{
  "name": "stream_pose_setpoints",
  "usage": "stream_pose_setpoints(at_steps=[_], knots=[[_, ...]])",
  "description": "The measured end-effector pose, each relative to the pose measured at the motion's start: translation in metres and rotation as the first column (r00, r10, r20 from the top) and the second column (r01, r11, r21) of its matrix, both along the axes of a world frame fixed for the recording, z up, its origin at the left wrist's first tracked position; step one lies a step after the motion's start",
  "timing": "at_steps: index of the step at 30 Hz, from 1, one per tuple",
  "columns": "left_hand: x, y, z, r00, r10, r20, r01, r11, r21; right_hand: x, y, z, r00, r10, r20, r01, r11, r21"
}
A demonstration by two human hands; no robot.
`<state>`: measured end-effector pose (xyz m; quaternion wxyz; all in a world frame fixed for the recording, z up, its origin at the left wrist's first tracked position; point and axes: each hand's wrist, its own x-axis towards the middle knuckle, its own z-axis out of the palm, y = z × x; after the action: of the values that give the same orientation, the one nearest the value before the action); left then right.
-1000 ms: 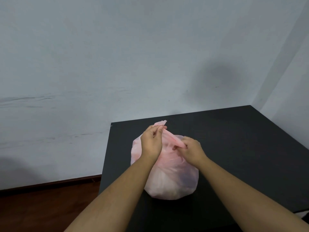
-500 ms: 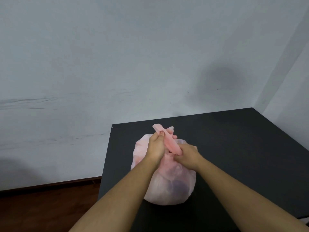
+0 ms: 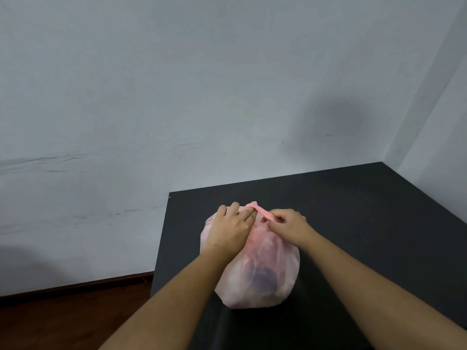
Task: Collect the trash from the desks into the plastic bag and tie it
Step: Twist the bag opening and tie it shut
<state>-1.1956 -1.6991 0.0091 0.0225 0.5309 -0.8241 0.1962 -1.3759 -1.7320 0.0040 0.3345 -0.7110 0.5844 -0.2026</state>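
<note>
A full pink plastic bag (image 3: 262,274) stands on the black desk (image 3: 366,223), with dark shapes showing through its thin skin. My left hand (image 3: 231,229) lies over the bag's top left, fingers reaching forward, and a twisted pink handle strip (image 3: 260,210) passes under its fingertips. My right hand (image 3: 286,224) pinches the other end of that strip at the bag's top right. The strip is stretched between the two hands. What my left fingertips hold underneath is hidden.
The desk sits in a room corner, pale walls behind and to the right. Its left edge (image 3: 161,243) drops to a dark wooden floor (image 3: 63,322). Bare black desktop spreads to the right of the bag.
The handle strip that stood upright between my hands now lies lower, stretched sideways. My left hand has flattened over the bag's top, and my right hand has shifted right along the strip.
</note>
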Motion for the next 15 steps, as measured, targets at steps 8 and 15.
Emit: stream_pose_setpoints(at_steps=[8, 15], knots=[[-0.002, 0.008, -0.008, 0.986, -0.144, -0.088, 0.117, 0.958, -0.264, -0.001, -0.009, 0.0, 0.971, 0.021, 0.24, -0.016, 1.0, -0.024], [-0.005, 0.009, -0.007, 0.98, -0.095, -0.175, 0.045, 0.962, -0.271, 0.007, -0.011, 0.004, 0.98, 0.116, 0.162, -0.09, 0.983, -0.158]])
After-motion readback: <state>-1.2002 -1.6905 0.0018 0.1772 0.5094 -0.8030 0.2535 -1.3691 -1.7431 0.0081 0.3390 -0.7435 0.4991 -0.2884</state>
